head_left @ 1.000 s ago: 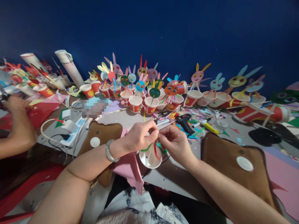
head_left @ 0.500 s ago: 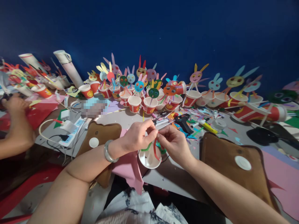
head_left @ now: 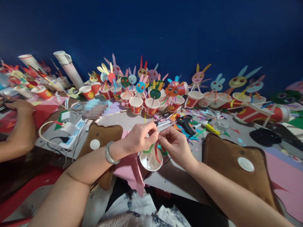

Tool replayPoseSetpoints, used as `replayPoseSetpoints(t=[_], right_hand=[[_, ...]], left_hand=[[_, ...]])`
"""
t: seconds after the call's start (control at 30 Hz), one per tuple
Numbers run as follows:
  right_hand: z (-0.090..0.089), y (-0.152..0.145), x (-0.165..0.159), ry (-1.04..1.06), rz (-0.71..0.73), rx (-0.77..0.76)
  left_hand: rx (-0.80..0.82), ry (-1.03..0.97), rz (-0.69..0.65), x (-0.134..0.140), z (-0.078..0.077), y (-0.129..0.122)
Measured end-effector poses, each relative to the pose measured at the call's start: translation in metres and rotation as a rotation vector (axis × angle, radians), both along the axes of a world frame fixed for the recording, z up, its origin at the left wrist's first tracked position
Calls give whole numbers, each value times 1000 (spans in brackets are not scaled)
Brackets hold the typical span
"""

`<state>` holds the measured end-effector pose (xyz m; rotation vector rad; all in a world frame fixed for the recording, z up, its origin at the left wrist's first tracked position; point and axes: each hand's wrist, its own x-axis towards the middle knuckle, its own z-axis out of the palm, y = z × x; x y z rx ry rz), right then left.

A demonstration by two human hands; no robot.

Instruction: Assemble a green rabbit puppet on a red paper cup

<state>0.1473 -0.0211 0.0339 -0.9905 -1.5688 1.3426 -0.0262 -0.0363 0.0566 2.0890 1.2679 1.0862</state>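
Just above a white-lined paper cup (head_left: 149, 164), my two hands meet with their fingertips almost touching. My left hand (head_left: 142, 138), a bangle on its wrist, is closed in a pinch, and what lies between its fingers is too small to make out. My right hand (head_left: 176, 143) pinches at the upper end of a red paper strip (head_left: 156, 153), which hangs bent down into the cup. A green strip (head_left: 148, 149) crosses the cup's rim below my left hand. More green paper shows behind the cup, partly hidden by my right hand.
Behind stand several cups with paper rabbit heads (head_left: 155, 94). A black glue gun (head_left: 186, 123) lies among scraps and pens. Brown cushion-like pads (head_left: 227, 167) flank me. Left are a power strip (head_left: 73, 135), cables and another person's hand (head_left: 20, 108) over red paper.
My hands hold nearly the same pinch above the cup, with fingertips shifted very slightly. At the left, the other person's hand has moved a little over the red paper.
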Motion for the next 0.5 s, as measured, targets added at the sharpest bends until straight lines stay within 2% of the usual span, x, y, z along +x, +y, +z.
replayPoseSetpoints(t=[0.5], right_hand=[[1, -1, -1, 3, -11, -34]], left_hand=[[-10, -17, -19, 0, -2, 1]])
